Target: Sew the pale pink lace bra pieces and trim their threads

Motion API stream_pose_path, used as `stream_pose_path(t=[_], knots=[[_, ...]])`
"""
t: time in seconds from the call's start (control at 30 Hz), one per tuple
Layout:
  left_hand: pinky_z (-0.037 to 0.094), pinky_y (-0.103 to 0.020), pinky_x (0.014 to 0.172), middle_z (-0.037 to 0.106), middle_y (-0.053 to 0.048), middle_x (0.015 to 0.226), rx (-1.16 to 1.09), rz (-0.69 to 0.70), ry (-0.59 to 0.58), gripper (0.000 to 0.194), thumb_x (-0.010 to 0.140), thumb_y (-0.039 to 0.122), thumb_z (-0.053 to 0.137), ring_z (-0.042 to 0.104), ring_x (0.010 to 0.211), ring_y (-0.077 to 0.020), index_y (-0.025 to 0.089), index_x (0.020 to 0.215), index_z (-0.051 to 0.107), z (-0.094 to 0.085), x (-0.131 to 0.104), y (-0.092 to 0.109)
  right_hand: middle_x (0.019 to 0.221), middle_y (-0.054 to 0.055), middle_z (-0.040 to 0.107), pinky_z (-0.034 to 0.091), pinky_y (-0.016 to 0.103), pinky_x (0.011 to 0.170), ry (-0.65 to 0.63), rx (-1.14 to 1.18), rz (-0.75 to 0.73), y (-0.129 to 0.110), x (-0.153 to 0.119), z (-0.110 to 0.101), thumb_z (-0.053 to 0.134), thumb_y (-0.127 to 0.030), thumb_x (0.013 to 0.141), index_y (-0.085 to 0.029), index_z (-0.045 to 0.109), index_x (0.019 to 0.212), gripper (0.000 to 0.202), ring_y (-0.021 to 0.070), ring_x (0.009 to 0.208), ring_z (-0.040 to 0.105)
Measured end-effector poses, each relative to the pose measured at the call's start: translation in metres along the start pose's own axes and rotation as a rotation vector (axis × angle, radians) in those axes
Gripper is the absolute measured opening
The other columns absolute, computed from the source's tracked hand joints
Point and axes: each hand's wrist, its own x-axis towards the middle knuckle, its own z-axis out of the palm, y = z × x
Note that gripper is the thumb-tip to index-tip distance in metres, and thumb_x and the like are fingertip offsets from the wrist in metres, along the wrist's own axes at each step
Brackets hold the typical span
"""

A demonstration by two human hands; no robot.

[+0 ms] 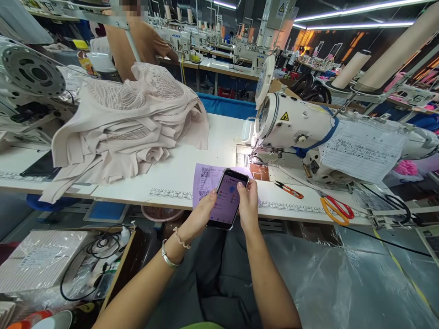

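A smartphone [224,201] with a lit screen of small coloured icons is held between my two hands above the table's front edge. My left hand [203,211] grips its left side, thumb along the edge. Wrapped round the right side is my right hand [248,205], its thumb over the screen. Beneath the phone lies a purple paper slip [202,176] printed with QR codes, partly covered by the phone and my left hand. To the left rests a heap of beige lace garments [137,123]. The sewing machine [291,121] stands right of my hands, its needle area lit.
Orange thread snips [290,189] and scissors with red and orange handles [334,208] lie on the white table [219,137]. A handwritten sheet [363,146] hangs on the machine. Thread cones [351,68] stand at right. Lower left is an open box [118,269] with cables. Another person [120,45] sits ahead.
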Motion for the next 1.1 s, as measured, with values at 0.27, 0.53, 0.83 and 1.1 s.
stream_pose_path(t=[0.27, 0.53, 0.83, 1.1], knots=[[0.05, -0.043, 0.103, 0.07, -0.012, 0.124, 0.003, -0.014, 0.037, 0.076, 0.083, 0.076, 0.055, 0.061, 0.121, -0.0329, 0.015, 0.127, 0.066, -0.001, -0.001, -0.001, 0.103, 0.004, 0.066, 0.049, 0.035, 0.085, 0.005, -0.011, -0.002, 0.002, -0.001, -0.005, 0.055, -0.064, 0.085, -0.023, 0.054, 0.104, 0.046, 0.0217, 0.1, 0.061], [0.053, -0.04, 0.098, 0.07, -0.011, 0.125, -0.005, -0.032, 0.05, 0.075, 0.082, 0.076, 0.055, 0.063, 0.119, -0.0326, 0.016, 0.125, 0.067, -0.001, -0.002, 0.0, 0.097, 0.003, 0.064, 0.049, 0.031, 0.069, 0.01, -0.043, 0.011, 0.005, -0.005, -0.01, 0.052, -0.065, 0.088, -0.024, 0.055, 0.108, 0.046, 0.0195, 0.088, 0.061], [0.053, -0.042, 0.099, 0.073, -0.012, 0.118, -0.008, -0.032, 0.045, 0.077, 0.082, 0.077, 0.055, 0.066, 0.114, -0.0319, 0.016, 0.128, 0.065, -0.001, -0.001, -0.001, 0.104, 0.004, 0.065, 0.05, 0.031, 0.074, 0.006, -0.063, -0.022, 0.005, -0.006, -0.01, 0.051, -0.063, 0.09, -0.024, 0.056, 0.109, 0.044, 0.0209, 0.097, 0.061], [0.054, -0.043, 0.097, 0.074, -0.012, 0.114, -0.006, -0.055, 0.048, 0.079, 0.08, 0.078, 0.056, 0.067, 0.111, -0.033, 0.015, 0.127, 0.065, -0.001, -0.001, 0.0, 0.106, 0.004, 0.064, 0.048, 0.034, 0.084, -0.001, -0.009, -0.006, 0.006, -0.005, -0.01, 0.054, -0.06, 0.089, -0.024, 0.056, 0.106, 0.04, 0.0206, 0.101, 0.06]])
